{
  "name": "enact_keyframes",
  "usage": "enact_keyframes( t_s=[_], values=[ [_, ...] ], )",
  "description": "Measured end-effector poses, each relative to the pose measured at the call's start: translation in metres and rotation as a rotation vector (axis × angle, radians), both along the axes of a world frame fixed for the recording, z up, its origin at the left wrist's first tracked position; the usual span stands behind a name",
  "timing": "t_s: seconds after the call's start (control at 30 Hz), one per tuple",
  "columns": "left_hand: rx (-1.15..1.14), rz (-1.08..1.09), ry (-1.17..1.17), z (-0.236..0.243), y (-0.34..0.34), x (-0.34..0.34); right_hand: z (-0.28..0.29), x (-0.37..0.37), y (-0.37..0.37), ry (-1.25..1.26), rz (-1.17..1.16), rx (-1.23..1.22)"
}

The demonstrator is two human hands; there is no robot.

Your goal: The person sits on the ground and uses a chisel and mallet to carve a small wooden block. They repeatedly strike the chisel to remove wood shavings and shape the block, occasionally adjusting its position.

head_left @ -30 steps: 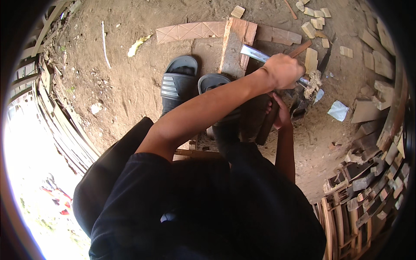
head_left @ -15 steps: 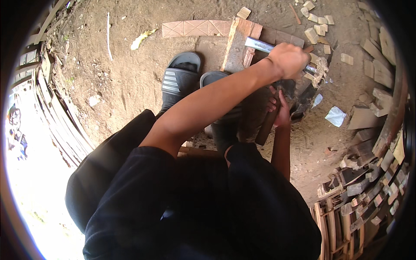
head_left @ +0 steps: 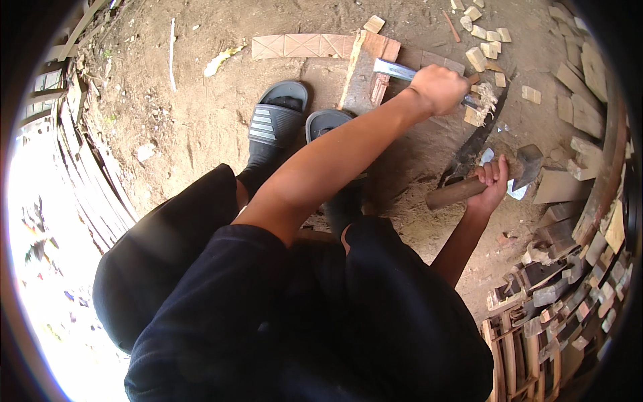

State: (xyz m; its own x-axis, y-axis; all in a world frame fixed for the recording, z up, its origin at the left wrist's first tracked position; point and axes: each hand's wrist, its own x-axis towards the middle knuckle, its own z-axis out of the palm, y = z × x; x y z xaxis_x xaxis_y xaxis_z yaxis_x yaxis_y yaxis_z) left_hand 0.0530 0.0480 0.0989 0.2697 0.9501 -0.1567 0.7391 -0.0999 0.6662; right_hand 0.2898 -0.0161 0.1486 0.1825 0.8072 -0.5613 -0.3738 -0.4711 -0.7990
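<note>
My left hand (head_left: 440,90) is closed round a chisel, its bright metal blade (head_left: 395,69) pointing left over a rough wooden block (head_left: 365,74). A pale, frayed handle end (head_left: 487,104) sticks out on the other side of this fist. Lower and to the right, my right hand (head_left: 492,184) grips a hammer by its wooden handle (head_left: 449,194). The dark hammer head (head_left: 529,166) points right, apart from the chisel. Beneath the block runs a reddish strip of wood (head_left: 305,47) marked with crossed lines. Between my hands a dark saw (head_left: 479,141) lies on the dirt.
Small wood offcuts (head_left: 477,59) lie scattered at the far right. Stacked wood pieces (head_left: 562,288) fill the right side, and long slats (head_left: 90,181) line the left. My sandalled feet (head_left: 278,124) stand near the block. A yellowish scrap (head_left: 222,60) lies on the dirt.
My right hand has swung the hammer out to the right, away from the chisel, and its head now shows. The left hand keeps its grip on the chisel with little movement.
</note>
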Motion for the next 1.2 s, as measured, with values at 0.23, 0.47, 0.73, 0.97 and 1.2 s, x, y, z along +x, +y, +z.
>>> enact_keyframes(
  t_s=[0.23,0.47,0.73,0.97,1.2],
  values=[
    [0.022,-0.100,0.076,-0.007,-0.003,-0.002,0.003,-0.031,-0.034,-0.305,0.464,-0.176],
    [0.051,-0.066,0.065,-0.012,-0.004,0.000,-0.022,-0.029,-0.022,-0.033,0.029,-0.074],
    [0.086,-0.116,0.125,-0.026,-0.006,-0.005,-0.006,-0.039,-0.034,-0.311,0.426,-0.294],
    [0.058,-0.110,0.143,-0.030,-0.009,0.000,-0.038,-0.031,-0.027,-0.091,0.059,-0.279],
    [0.056,-0.123,0.148,-0.019,-0.010,-0.007,-0.011,-0.058,-0.045,-0.182,0.331,-0.322]
  ],
)
